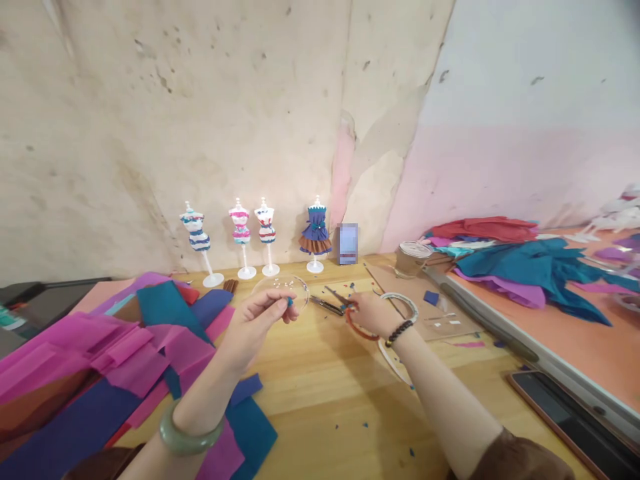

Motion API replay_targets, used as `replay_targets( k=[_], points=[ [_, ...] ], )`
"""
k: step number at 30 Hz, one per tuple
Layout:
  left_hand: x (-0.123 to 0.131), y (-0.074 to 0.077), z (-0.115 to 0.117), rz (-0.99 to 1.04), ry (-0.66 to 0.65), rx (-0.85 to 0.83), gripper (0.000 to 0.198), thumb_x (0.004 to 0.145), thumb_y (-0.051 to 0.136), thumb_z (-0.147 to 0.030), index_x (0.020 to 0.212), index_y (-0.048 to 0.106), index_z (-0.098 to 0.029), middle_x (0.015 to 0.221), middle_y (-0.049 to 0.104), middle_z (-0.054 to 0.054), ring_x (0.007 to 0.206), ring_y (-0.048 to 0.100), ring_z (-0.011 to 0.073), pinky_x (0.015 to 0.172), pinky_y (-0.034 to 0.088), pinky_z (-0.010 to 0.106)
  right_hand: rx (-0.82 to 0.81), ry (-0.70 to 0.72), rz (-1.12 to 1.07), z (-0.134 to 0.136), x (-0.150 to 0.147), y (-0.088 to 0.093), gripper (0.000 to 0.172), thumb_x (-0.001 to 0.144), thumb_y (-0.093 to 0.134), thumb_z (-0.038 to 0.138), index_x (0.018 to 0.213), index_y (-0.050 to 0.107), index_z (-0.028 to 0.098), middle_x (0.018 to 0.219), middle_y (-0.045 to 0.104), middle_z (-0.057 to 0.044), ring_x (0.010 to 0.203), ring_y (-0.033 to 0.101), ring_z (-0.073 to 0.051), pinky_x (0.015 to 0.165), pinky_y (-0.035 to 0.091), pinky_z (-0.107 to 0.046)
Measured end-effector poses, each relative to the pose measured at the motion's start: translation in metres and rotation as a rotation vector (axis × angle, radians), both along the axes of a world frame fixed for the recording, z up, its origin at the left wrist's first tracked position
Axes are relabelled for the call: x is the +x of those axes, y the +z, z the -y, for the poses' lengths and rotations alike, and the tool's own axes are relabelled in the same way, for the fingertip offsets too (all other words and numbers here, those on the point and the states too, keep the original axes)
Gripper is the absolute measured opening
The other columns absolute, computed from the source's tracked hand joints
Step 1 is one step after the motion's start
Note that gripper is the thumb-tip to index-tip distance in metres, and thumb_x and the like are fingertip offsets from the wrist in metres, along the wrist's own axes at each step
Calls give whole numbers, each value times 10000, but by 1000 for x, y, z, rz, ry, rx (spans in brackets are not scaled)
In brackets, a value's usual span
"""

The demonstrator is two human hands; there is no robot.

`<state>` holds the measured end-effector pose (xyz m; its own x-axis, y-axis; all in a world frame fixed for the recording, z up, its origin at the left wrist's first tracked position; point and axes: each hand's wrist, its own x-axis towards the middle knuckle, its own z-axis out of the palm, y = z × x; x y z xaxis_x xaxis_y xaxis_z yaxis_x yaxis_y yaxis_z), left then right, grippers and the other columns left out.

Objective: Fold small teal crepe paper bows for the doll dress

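Observation:
My left hand point(260, 319) is raised over the wooden table point(325, 400), its fingers pinched on a tiny teal scrap point(289, 302). Just beyond it lies a clear round dish point(281, 288). My right hand point(369, 313) rests on the table to the right, fingers closed on red-handled scissors point(350, 313) whose blades point(325, 305) point left. A white ring point(403, 303) lies right behind this hand. Several small dress-form mannequins stand along the wall: three in striped outfits point(196, 233) point(241, 227) point(265, 225) and one in a blue and brown dress point(315, 233).
Sheets of pink, purple, blue and teal paper point(100, 373) cover the table's left side. A roll of thread or tape point(413, 257) stands at the back right. More teal, red and purple paper point(525, 263) lies on an orange surface to the right. A phone point(565, 413) sits near the right edge.

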<state>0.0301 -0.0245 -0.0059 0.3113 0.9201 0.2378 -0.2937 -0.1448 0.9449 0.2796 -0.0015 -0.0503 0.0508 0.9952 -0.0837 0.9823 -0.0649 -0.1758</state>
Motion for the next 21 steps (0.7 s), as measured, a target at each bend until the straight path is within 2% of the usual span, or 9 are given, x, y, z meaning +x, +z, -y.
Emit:
replay_targets(
  k=[2, 5, 10, 17, 21],
  points=[
    [0, 2, 1, -5, 5, -4, 255, 664, 797, -395, 830, 754, -207, 658, 703, 12, 637, 605, 121, 655, 467, 245, -18, -78, 35, -14, 27, 1, 214, 912, 508, 231, 1022, 659, 127, 1024, 686, -144, 935, 652, -216, 787, 488, -317],
    [-1, 4, -1, -14, 34, -24, 303, 667, 792, -392, 906, 748, -210, 682, 717, 13, 645, 614, 123, 661, 470, 251, -45, -185, 91, -34, 71, 3, 287, 918, 561, 336, 1141, 589, 157, 1147, 618, -84, 968, 624, -194, 830, 523, -393],
    [-1, 3, -7, -74, 80, -87, 343, 702, 760, -368, 1000, 716, -202, 748, 736, 22, 677, 627, 128, 659, 465, 253, -45, -279, 167, -48, 125, -3, 330, 909, 578, 322, 1193, 561, 154, 1201, 588, -96, 1010, 611, -212, 845, 524, -411],
    [3, -1, -7, -127, 46, -108, 216, 712, 727, -319, 857, 672, -169, 770, 735, 36, 703, 640, 141, 667, 460, 260, -50, -243, 134, -50, 147, -27, 310, 917, 564, 323, 1190, 564, 175, 1205, 588, -85, 1007, 611, -206, 844, 525, -409],
    [5, -1, -6, -111, 5, -119, 229, 709, 725, -316, 832, 594, -174, 790, 741, 50, 708, 656, 156, 668, 454, 274, -46, -211, 65, -44, 145, -22, 272, 916, 568, 314, 1149, 593, 178, 1167, 612, -85, 983, 623, -200, 831, 528, -391]
  ],
)
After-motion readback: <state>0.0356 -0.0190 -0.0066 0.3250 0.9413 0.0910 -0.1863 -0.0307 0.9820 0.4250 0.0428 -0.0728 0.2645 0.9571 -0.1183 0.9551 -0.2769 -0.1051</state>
